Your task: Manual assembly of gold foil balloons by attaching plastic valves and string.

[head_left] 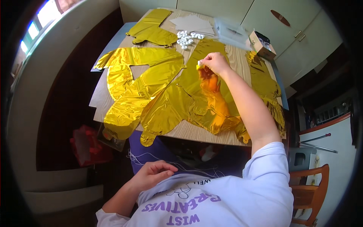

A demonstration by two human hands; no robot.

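Note:
My right hand (pixel 215 62) reaches out over the table, thumb and fingers pinched on a small white piece (pixel 200 62). Its exact kind is too small to make out. A bit of yellow shows just below it, and shiny gold foil lies under my hand and forearm with orange reflections. Flat gold foil balloons (pixel 162 94) overlap across the table's middle and front edge. Down by my lap, my left hand (pixel 155 174) is loosely curved, thumb and forefinger apart, with nothing visible in it. Thin white string (pixel 181 165) trails across my purple-covered lap beside it.
Small white rings or rolls (pixel 184 39) lie heaped at the back of the wooden table (pixel 238 60), near white sheets (pixel 193 23) and a clear plastic bag (pixel 230 33). A cardboard box (pixel 261 45) stands back right. A wooden chair (pixel 321 181) is at right, a red bag (pixel 89 145) at left.

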